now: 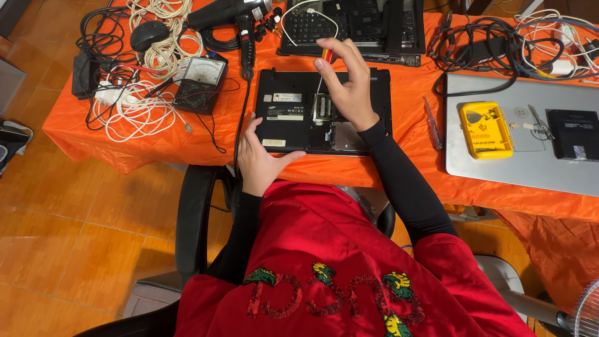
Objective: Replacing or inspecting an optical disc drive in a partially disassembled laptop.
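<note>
Head view: we see one black laptop (293, 118) lying bottom-up on the orange cloth (399, 168), just in front of the person. Right hand (350, 87) is closed on a screwdriver (322, 62) with a red-yellow handle, shaft upright, tip down in the open bay at the laptop's middle. Left hand (259, 163) lies spread against the laptop's near-left edge, fingers on the case, gripping nothing.

Labels on the laptop's underside: we count three, all rectangular. One pale near the top left, one white just below it, one small pale near the front-left corner.

Second dismantled laptop (355, 28) sits behind, keyboard side showing. Third, a silver laptop (518, 168), lies closed on the right, carrying one yellow flat case (485, 130), tweezers (538, 122) and one black box (575, 134) with a small shiny sticker.

Left of the work: one multimeter (201, 84), one black heat gun (228, 12), one mouse (148, 34), tangled white cables (140, 112). A spare screwdriver (432, 123) lies right of the laptop.
</note>
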